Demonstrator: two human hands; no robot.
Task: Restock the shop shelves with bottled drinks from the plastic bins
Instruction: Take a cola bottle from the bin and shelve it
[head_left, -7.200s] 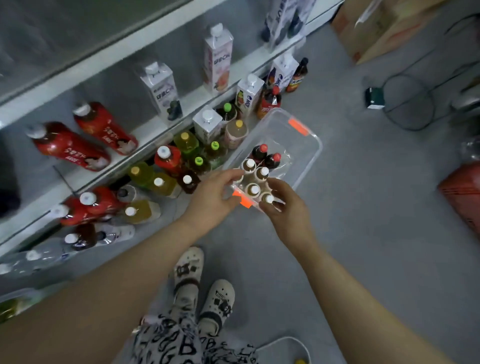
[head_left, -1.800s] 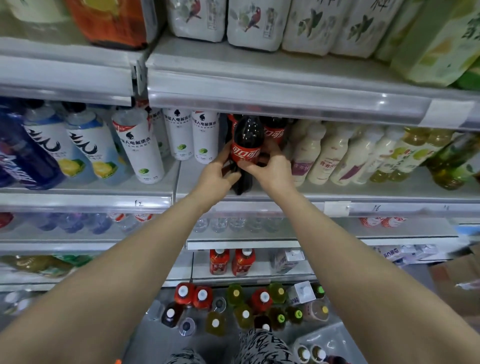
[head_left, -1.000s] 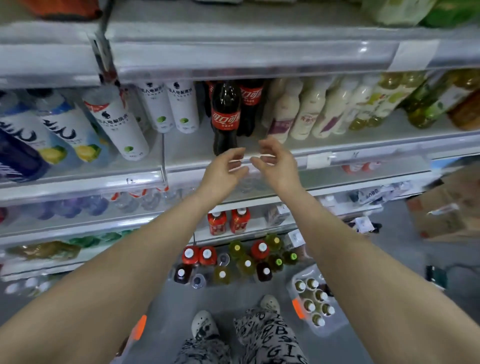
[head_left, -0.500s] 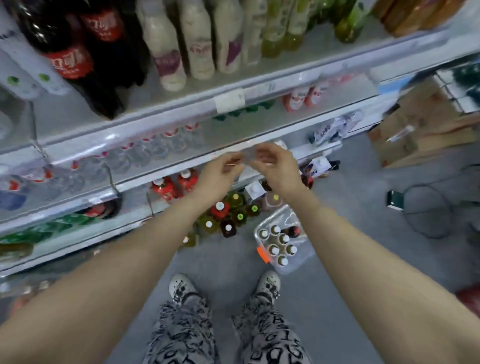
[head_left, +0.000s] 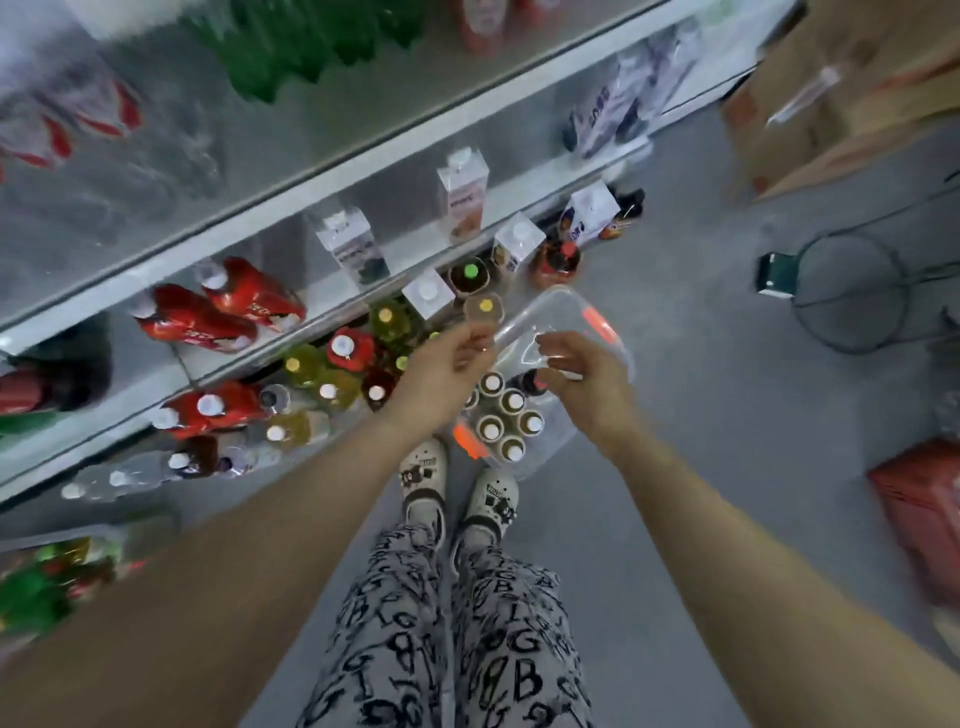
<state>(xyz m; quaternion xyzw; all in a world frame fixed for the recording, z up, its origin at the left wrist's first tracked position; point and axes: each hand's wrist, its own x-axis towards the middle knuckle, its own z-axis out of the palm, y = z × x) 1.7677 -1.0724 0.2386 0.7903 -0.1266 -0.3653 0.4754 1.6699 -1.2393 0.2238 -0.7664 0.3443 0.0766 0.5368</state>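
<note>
A clear plastic bin (head_left: 576, 322) with orange clips stands on the grey floor in front of my feet. Several white-capped bottles (head_left: 511, 402) stand upright in its near end. My left hand (head_left: 441, 371) hovers above the bin's left edge, fingers loosely curled and holding nothing. My right hand (head_left: 584, 387) hovers over the bin's middle, also empty with relaxed fingers. Both hands are in the air, well above the bottles.
Several loose bottles (head_left: 343, 364) stand on the floor beside the lowest shelf (head_left: 291, 332). Red bottles (head_left: 223, 312) and white cartons (head_left: 462, 192) sit on low shelves. A cardboard box (head_left: 831, 98) is far right, a red crate (head_left: 924, 509) at right.
The cola bottle was left on the upper shelf. The view has swung down to the floor, and both empty hands have dropped from shelf height to above the bin.
</note>
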